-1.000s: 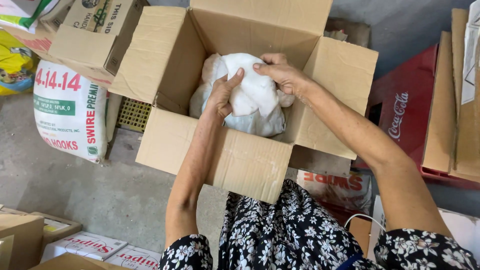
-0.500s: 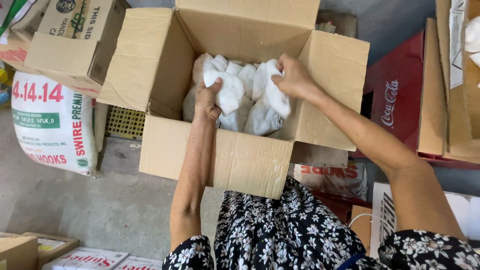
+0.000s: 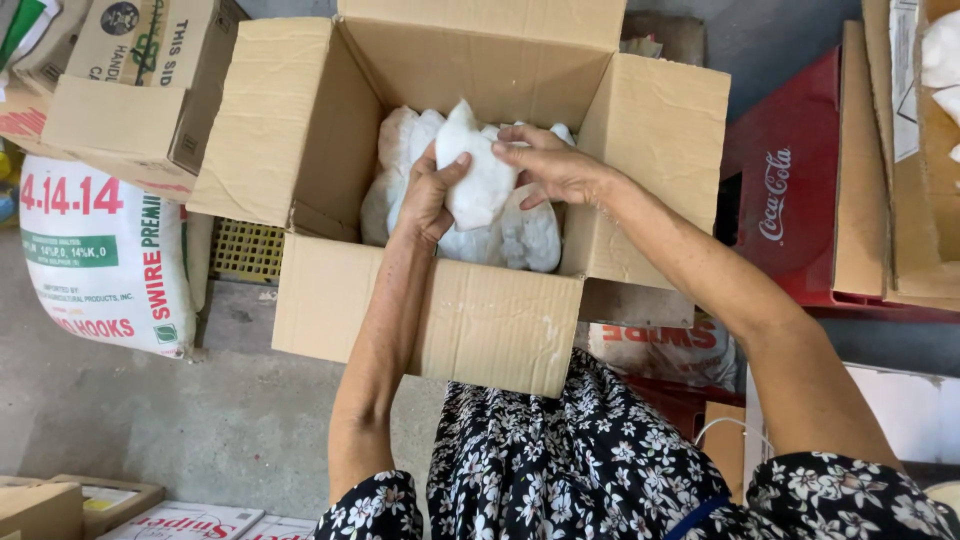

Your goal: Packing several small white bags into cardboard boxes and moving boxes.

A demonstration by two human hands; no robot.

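Note:
An open brown cardboard box [image 3: 480, 320] stands in front of me with its flaps spread. Inside lie several small clear bags filled with white powder or grains [image 3: 530, 235]. One of these white bags [image 3: 478, 178] is held upright above the others between both hands. My left hand [image 3: 428, 195] grips its left side with the thumb across the front. My right hand [image 3: 550, 165] pinches its upper right side, fingers curled over the top.
A large white printed sack [image 3: 105, 255] stands on the concrete floor at left, with a yellow plastic grid [image 3: 245, 250] beside it. Another cardboard box [image 3: 140, 85] sits at upper left. A red crate [image 3: 800, 190] and more cartons [image 3: 900, 150] are on the right.
Both hands were pressing down on the pile of bags in the box; now they have lifted a single white bag up out of the pile.

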